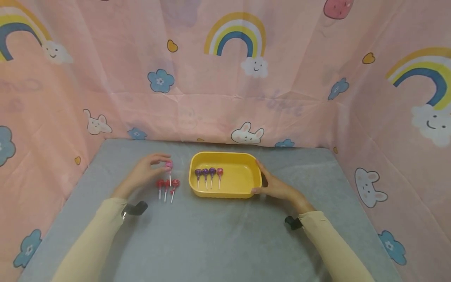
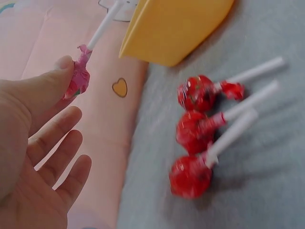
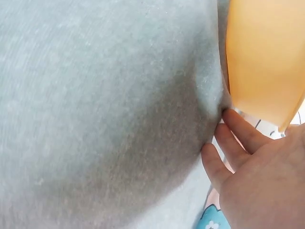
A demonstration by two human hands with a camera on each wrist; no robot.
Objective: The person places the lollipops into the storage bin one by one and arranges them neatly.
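My left hand [image 1: 145, 172] pinches a pink-wrapped lollipop [image 2: 80, 78] by its candy end, between thumb and finger, raised above the table. Its other fingers spread loosely in the left wrist view. Just below that hand, three red lollipops [image 1: 166, 183] lie side by side, sticks towards me. A yellow tray [image 1: 225, 194] stands to their right. Inside, along its left part, are three purple lollipops [image 1: 205, 172] and a pink one [image 1: 220, 171] in a row. My right hand [image 1: 276, 186] holds the tray's right end, thumb at the front corner and fingers at the far side.
A grey cloth covers the table [image 1: 211, 243]. Pink curtains [image 1: 134, 51] with rainbows, rabbits and flowers hang at the back and both sides. Dark wrist camera mounts [image 1: 137, 208] show at both cuffs.
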